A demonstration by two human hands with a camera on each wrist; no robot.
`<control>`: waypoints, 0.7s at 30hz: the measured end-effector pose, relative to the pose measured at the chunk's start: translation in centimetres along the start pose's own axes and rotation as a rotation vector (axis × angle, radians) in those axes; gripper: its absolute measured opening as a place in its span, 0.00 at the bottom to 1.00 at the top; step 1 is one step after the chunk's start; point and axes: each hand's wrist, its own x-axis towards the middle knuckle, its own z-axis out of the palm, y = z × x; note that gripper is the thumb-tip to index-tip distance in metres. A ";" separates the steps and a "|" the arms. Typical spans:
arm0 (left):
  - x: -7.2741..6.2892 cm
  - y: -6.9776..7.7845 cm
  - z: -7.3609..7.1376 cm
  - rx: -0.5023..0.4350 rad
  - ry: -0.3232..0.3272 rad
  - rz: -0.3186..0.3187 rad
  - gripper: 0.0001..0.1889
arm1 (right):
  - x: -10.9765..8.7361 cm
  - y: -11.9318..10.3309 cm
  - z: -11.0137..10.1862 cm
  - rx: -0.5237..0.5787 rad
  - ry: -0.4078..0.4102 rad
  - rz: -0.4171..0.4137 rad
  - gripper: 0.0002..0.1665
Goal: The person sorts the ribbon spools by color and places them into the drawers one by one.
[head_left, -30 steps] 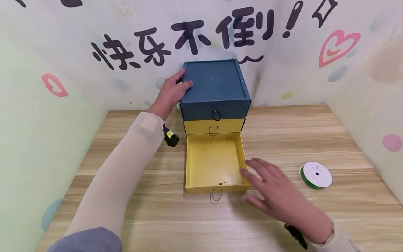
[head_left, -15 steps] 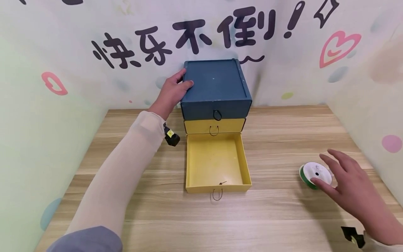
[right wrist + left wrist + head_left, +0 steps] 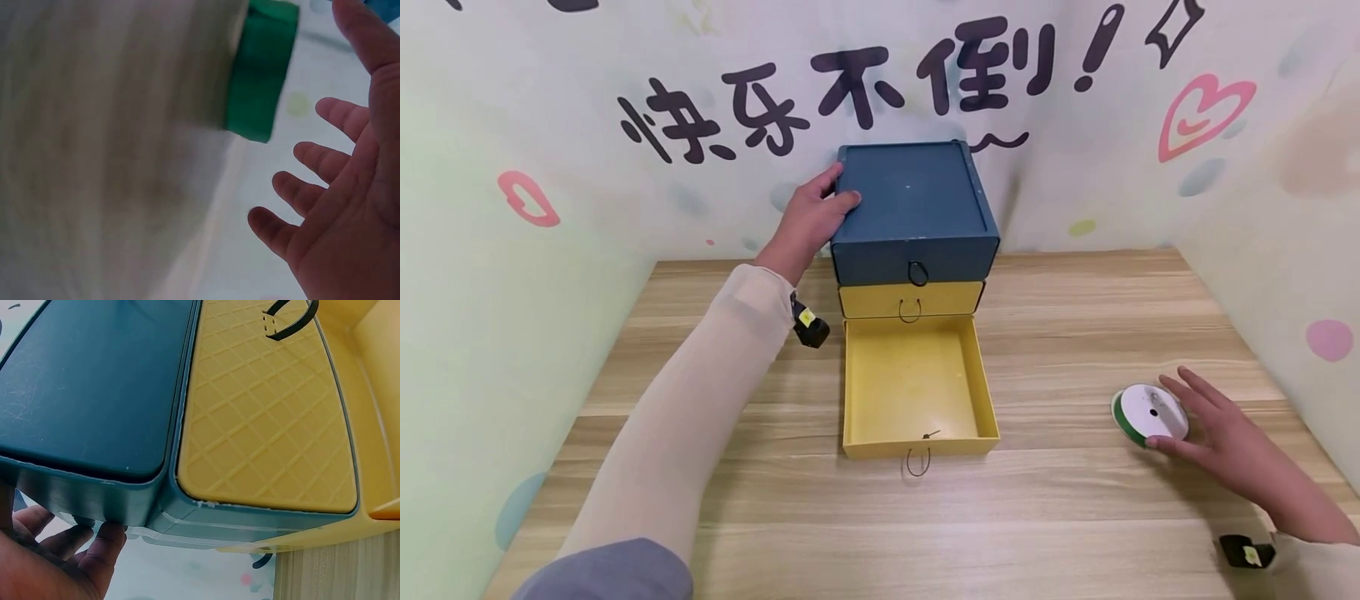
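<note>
My left hand (image 3: 808, 221) rests against the upper left edge of a stacked drawer unit (image 3: 910, 192), thumb on its blue top. In the left wrist view its fingertips (image 3: 109, 534) touch the dark blue side wall. The lowest yellow drawer (image 3: 910, 383) is pulled out, with a thin wire loop handle (image 3: 918, 463) on its front. At the right, my right hand (image 3: 1232, 442) spreads around a white spool of green ribbon (image 3: 1153, 412), thumb at its near edge. In the right wrist view the green ribbon (image 3: 262, 69) shows just beyond the spread fingers.
A closed yellow drawer (image 3: 880, 302) and a closed blue one (image 3: 872, 265) sit above the pulled-out drawer. The wooden tabletop (image 3: 1045, 500) carries everything, with a printed wall sheet (image 3: 715, 208) behind it and at both sides.
My right hand has moved from the open drawer's right side over to the ribbon spool and lowered toward it. My left hand and the drawers stay as they were.
</note>
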 end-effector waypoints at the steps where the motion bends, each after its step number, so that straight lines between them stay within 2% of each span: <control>1: 0.0 0.0 0.0 0.002 0.000 0.000 0.33 | 0.0 0.3 0.1 0.014 -0.015 0.008 0.54; 9: -0.1 0.0 -0.1 0.025 0.004 -0.001 0.33 | 0.7 1.0 0.6 0.035 -0.095 -0.012 0.55; 17: 0.1 0.0 0.1 0.027 0.000 -0.005 0.33 | 1.5 1.0 1.0 -0.089 -0.096 -0.048 0.51; 21: 0.2 0.0 0.0 0.034 0.007 -0.009 0.33 | 1.6 1.1 1.3 -0.115 -0.096 -0.071 0.51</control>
